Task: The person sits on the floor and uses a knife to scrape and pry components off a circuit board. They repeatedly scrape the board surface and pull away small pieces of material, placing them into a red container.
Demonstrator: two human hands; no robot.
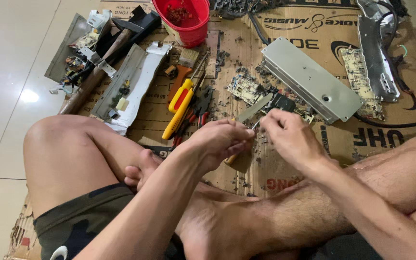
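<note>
Item: small part (257, 124), pinched between both hands above the cardboard sheet (290, 163), just in front of the crossed legs. Too small and too covered to tell its kind; a thin metallic bit shows between the fingertips.

Right hand (292, 137): grip closed, thumb and forefinger together on the near end of the small part. Wrist slightly bent, forearm resting along the right thigh.

Left hand (220, 142): grip closed around a knife (254, 108), whose pale blade angles up and to the right; the handle (232, 158), yellowish, shows below the palm. Fingers curl over the top, knuckles up. Forearm runs in from the lower left over the left knee.

Handling note (judgement): the blade sits very near the right fingertips, so short, controlled strokes directed away from the fingers would suit, with both forearms braced on the legs to steady the work. A low hold over the cardboard would catch any chips.

Surroundings, outward:
- circuit board (246, 89), just beyond the hands, amid dark debris.
- grey metal case (311, 84), long, to the right of the board.
- second circuit board (359, 79), further right, beside a bent metal panel (376, 53).
- yellow-handled tool (179, 108) and red-handled pliers (201, 103), left of the hands.
- red bucket (184, 19), top centre.
- stripped chassis parts (131, 82), upper left.
</note>
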